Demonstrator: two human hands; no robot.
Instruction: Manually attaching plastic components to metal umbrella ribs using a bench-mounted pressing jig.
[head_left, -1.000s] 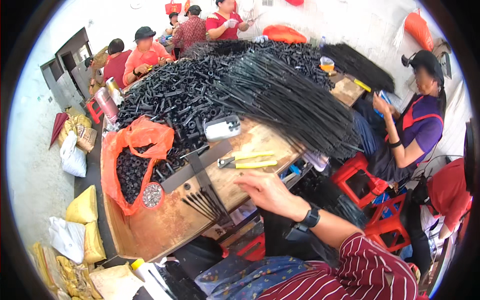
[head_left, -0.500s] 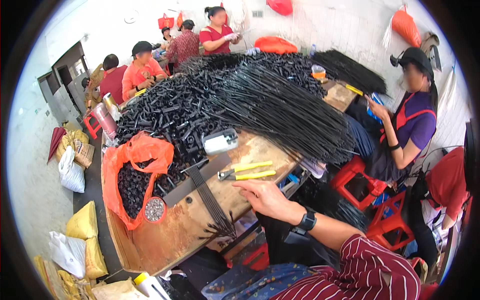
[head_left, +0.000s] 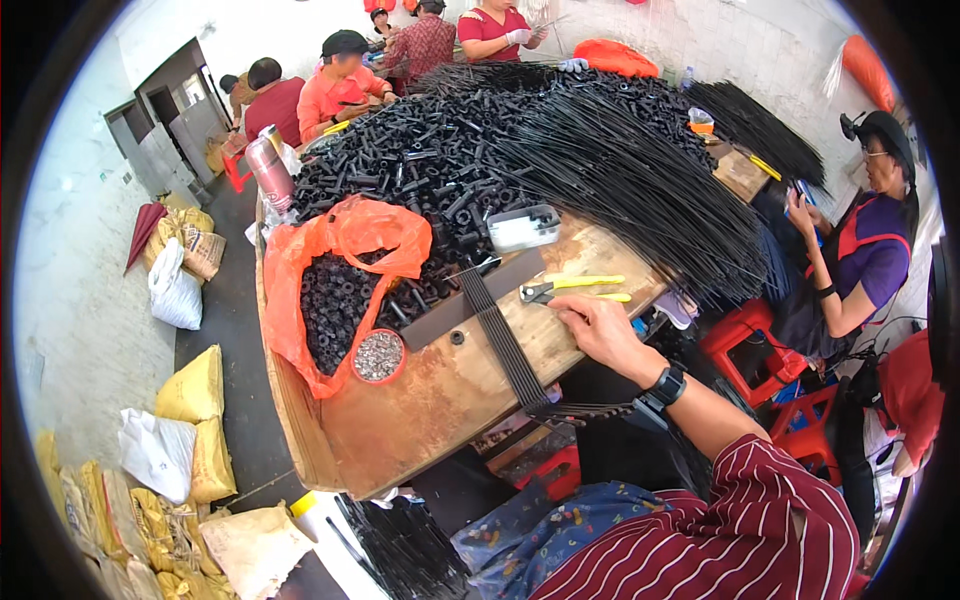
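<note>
My right hand [head_left: 602,332], with a dark watch on the wrist, reaches over the table from the lower right. Its bent fingers close over the lower handle of yellow-handled end-cutting pliers [head_left: 540,291], which lie flat on the wood. Left of the hand, a bundle of thin black rods [head_left: 507,345] crosses a flat grey strip [head_left: 440,320]; its near ends bend right past the table edge, below my wrist. A small black ring [head_left: 457,338] lies beside the rods. My left hand does not show.
An orange plastic bag [head_left: 290,270] of black parts and a tub of small silvery pieces [head_left: 379,356] stand at left. Behind are a clear box [head_left: 524,229], piled black tubes [head_left: 420,150] and long rods [head_left: 640,190]. Co-workers sit around; red stools [head_left: 745,350] stand at right.
The view has shifted, so the table sits further right and higher. My right hand has gone from beside the pliers onto their lower handle. The rods' near ends now reach further right.
</note>
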